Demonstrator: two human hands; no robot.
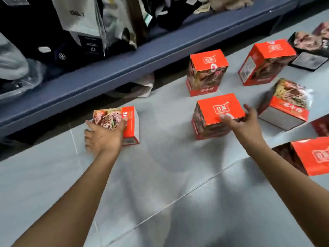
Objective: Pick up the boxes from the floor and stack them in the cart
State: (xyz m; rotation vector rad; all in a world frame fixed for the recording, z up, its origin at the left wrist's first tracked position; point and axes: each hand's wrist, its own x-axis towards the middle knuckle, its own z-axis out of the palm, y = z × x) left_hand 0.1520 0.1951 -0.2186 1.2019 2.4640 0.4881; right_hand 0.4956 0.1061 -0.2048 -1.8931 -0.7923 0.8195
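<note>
Several red boxes with food pictures lie scattered on the pale tiled floor (pixel 160 175). My left hand (pixel 103 136) is clasped over a box lying on its side (pixel 130 122) at the left, fingers wrapped around its near end. My right hand (pixel 247 125) grips the near right corner of an upright box (pixel 217 107) in the middle, thumb on its red top. Two more upright boxes (pixel 207 68) (pixel 267 57) stand behind it. A tipped box (pixel 288 102) lies to the right. No cart is in view.
A low blue shelf edge (pixel 142 56) runs diagonally across the back, with bagged goods (pixel 80 18) above it and crumpled paper (pixel 140 86) under it. Another red box (pixel 315 155) sits at the right edge, and dark flat boxes (pixel 309 61) lie at the far right.
</note>
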